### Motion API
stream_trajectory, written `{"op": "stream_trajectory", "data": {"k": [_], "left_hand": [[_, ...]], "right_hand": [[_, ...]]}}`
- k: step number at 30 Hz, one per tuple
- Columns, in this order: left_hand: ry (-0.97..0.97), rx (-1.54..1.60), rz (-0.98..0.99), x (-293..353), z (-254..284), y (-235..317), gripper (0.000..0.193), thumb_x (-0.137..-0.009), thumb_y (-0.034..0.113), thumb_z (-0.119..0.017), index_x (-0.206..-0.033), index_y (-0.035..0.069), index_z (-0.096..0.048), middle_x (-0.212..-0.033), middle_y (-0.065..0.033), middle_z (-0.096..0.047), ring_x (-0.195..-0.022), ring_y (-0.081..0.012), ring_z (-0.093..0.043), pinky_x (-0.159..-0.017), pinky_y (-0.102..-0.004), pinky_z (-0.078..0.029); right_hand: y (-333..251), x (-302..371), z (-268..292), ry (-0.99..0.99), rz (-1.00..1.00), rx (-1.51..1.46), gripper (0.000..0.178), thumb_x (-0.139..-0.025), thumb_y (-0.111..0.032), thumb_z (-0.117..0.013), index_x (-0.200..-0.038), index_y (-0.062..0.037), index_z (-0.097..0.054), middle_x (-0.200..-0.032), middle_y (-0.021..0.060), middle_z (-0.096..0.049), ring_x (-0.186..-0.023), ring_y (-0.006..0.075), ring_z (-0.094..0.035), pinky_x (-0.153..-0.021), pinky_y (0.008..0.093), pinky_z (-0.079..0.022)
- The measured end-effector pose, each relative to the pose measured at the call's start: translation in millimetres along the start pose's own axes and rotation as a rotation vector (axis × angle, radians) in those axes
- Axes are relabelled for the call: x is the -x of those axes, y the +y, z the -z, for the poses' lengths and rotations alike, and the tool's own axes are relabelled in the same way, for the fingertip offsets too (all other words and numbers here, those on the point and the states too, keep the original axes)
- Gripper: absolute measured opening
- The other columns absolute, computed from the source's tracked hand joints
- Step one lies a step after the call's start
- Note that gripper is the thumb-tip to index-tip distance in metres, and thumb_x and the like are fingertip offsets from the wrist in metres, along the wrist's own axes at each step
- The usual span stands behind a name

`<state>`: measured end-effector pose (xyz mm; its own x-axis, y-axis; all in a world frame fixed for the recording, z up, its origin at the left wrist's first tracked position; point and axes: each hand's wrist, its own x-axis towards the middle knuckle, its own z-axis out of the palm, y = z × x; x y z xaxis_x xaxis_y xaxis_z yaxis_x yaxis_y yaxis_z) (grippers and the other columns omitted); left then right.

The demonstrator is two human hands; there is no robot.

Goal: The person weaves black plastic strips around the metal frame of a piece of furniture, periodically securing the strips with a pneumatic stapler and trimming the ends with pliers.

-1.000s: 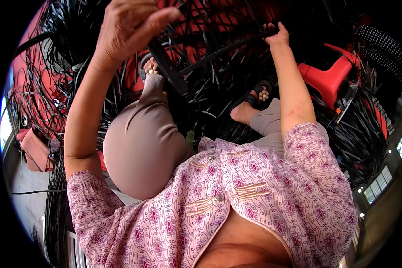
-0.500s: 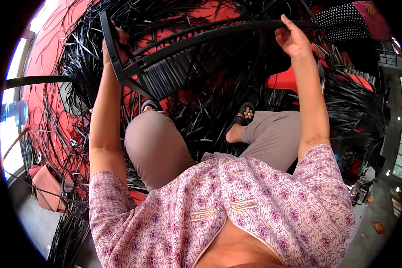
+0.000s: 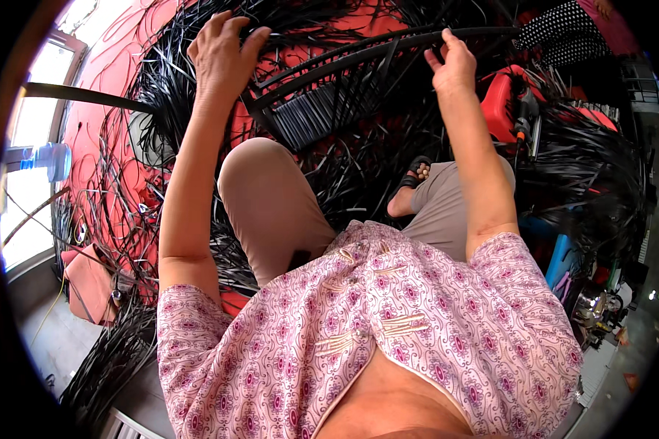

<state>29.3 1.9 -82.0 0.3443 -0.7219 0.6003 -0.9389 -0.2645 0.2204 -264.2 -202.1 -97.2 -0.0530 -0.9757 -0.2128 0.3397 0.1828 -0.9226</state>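
Now the left hand [image 3: 223, 62], upper left, is spread and apparently empty, having left the black framework [image 3: 322, 115] at upper centre, so that end seems released; the right hand [image 3: 455, 69], upper right, is half-open by its rail, grip unclear. Beyond, lower left, a pink bag [image 3: 89, 287] hides its contents; farther, a bluish bottle [image 3: 53, 161], contents unclear.

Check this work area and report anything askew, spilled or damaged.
The loose black strips stand out: they sprawl in tangles across the red surface at left and lie scattered near the sandal, not in neat bundles. I see no clear break in the black frame, though parts are too dark to judge.
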Motion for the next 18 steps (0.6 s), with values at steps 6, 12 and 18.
{"op": "stream_trajectory", "data": {"k": [6, 12, 18], "left_hand": [[-0.885, 0.637, 0.012, -2, -1, 63, 0.038, -0.098, 0.036, -0.055, -0.111, 0.002, -0.065, -0.094, -0.0099, -0.067, -0.085, -0.0174, -0.066, -0.073, -0.0313, -0.052], [-0.919, 1.107, 0.393, 7, -11, 58, 0.050, -0.102, 0.048, -0.045, -0.102, 0.003, -0.066, -0.075, -0.0052, -0.067, -0.058, -0.0114, -0.065, -0.048, -0.0214, -0.047], [-1.109, 0.956, 0.538, 17, -8, 74, 0.063, -0.099, 0.058, -0.043, -0.090, 0.000, -0.067, -0.067, -0.0093, -0.066, -0.047, -0.0158, -0.062, -0.040, -0.0248, -0.047]], "right_hand": [[18, 73, -2, -0.230, -0.088, 0.238, 0.023, -0.086, -0.034, -0.074, -0.098, -0.0172, -0.063, -0.093, -0.0056, -0.063, -0.090, 0.0118, -0.057, -0.072, 0.0334, -0.048], [15, 96, -5, -0.535, -0.188, 0.485, 0.028, -0.088, -0.036, -0.072, -0.096, -0.0096, -0.066, -0.085, 0.0017, -0.069, -0.072, 0.0112, -0.064, -0.065, 0.0275, -0.050], [-11, 78, -26, -0.786, 0.026, 0.433, 0.021, -0.091, -0.021, -0.065, -0.079, -0.0045, -0.062, -0.066, 0.0019, -0.060, -0.054, 0.0116, -0.053, -0.048, 0.0277, -0.043]]}}
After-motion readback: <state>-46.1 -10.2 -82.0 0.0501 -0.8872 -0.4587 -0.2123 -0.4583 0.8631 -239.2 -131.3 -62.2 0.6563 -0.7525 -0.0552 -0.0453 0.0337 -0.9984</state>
